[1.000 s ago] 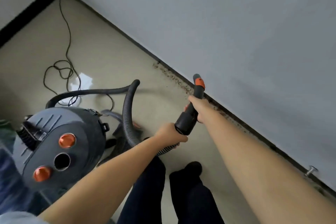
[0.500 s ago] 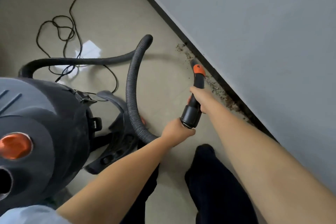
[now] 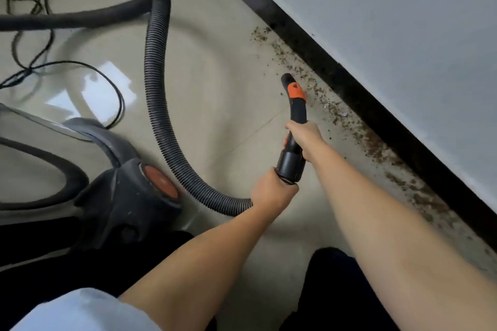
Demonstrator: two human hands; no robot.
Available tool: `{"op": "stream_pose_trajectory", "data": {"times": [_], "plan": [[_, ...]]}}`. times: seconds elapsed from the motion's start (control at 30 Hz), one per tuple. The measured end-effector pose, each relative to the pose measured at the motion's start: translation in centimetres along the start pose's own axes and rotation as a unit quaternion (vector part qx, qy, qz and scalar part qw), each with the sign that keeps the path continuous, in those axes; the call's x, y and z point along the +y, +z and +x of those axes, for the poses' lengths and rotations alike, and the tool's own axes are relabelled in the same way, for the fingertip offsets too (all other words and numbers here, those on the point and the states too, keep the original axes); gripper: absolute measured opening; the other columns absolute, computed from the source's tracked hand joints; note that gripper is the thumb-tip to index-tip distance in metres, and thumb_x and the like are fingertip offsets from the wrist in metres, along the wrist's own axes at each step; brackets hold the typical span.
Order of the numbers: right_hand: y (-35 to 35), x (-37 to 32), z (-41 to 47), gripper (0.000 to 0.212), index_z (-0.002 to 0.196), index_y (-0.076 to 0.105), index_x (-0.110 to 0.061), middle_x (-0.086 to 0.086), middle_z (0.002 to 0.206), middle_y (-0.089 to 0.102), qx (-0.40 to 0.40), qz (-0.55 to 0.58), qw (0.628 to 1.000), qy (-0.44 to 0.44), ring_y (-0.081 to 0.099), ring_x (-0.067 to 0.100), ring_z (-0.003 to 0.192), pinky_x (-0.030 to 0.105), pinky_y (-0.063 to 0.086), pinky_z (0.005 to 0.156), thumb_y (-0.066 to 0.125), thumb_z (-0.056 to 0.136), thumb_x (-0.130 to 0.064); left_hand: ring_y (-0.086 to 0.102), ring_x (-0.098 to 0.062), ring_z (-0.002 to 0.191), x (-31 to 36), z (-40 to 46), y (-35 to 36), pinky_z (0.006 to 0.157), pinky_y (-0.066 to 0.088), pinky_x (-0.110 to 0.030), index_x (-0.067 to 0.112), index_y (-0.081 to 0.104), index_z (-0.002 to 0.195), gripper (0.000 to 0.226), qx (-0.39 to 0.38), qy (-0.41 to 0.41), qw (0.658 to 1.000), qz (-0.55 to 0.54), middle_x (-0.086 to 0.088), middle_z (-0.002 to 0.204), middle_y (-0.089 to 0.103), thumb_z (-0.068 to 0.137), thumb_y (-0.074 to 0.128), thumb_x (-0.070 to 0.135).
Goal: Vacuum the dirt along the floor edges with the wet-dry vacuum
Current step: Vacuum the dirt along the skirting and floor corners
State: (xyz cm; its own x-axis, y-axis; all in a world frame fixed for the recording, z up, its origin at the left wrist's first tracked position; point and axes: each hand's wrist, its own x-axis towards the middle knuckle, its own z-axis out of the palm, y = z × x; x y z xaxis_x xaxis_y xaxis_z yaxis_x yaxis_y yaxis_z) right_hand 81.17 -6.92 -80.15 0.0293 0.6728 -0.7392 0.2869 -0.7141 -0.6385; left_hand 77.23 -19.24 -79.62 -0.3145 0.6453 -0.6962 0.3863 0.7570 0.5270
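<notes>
head view: two hands, left hand (image 3: 271, 191) and right hand (image 3: 304, 137), grip one nozzle (image 3: 295, 105).

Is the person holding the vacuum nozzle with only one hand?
No: the right hand grips the nozzle, and the left hand grips the hose end just behind it.

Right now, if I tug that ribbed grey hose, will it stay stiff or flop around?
The hose probably flexes easily; it already bends in a loose loop. Its ribbing suggests it resists kinking. Pulling may drag the vacuum it feeds.
</notes>
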Motion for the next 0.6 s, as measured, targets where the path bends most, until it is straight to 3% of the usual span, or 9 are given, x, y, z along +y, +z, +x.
{"op": "stream_pose_trajectory", "data": {"times": [0.1, 0.27, 0.43, 0.6], "plan": [[0.6, 1.0, 0.6, 0.011, 0.082, 0.045, -0.011, 0.007, 0.053, 0.051, -0.015, 0.024, 1.0, -0.008, 0.049, 0.021, 0.046, 0.029, 0.045, 0.052, 0.056, 0.084, -0.008, 0.064, -0.024, 0.093, -1.1, 0.9, 0.2, 0.07, 0.044, -0.028, 0.017, 0.052, 0.113, 0.039, 0.007, 0.009, 1.0, 0.006, 0.004, 0.089, 0.057, 0.077, 0.063, 0.026], [1.6, -0.7, -0.2, 0.01, 0.08, 0.046, -0.009, 0.001, 0.037, 0.049, -0.028, 0.001, 1.0, -0.008, 0.049, 0.021, 0.043, 0.028, 0.043, 0.05, 0.055, 0.083, -0.007, 0.061, -0.021, 0.082, -0.5, 0.4, -0.8, 0.073, 0.05, -0.03, 0.019, 0.052, 0.112, 0.038, 0.007, -0.016, 1.0, -0.019, 0.003, 0.089, 0.06, 0.076, 0.062, 0.028], [2.3, -0.9, 1.3, 0.01, 0.082, 0.045, -0.01, 0.008, 0.052, 0.052, -0.024, -0.001, 1.0, 0.009, 0.049, 0.021, 0.045, 0.028, 0.045, 0.052, 0.055, 0.085, -0.009, 0.06, -0.021, 0.079, -0.8, 2.6, -1.6, 0.069, 0.047, -0.028, 0.02, 0.052, 0.111, 0.039, -0.018, -0.008, 1.0, -0.003, 0.002, 0.089, 0.06, 0.075, 0.063, 0.028], [2.6, -2.1, 1.8, 0.012, 0.08, 0.045, -0.009, 0.007, 0.051, 0.052, -0.002, 0.017, 1.0, 0.012, 0.049, 0.02, 0.044, 0.028, 0.046, 0.051, 0.056, 0.084, -0.008, 0.059, -0.021, 0.077, -0.2, 3.7, -2.8, 0.072, 0.048, -0.03, 0.02, 0.052, 0.107, 0.034, -0.039, 0.001, 0.999, -0.014, 0.002, 0.086, 0.06, 0.075, 0.062, 0.027]]}}
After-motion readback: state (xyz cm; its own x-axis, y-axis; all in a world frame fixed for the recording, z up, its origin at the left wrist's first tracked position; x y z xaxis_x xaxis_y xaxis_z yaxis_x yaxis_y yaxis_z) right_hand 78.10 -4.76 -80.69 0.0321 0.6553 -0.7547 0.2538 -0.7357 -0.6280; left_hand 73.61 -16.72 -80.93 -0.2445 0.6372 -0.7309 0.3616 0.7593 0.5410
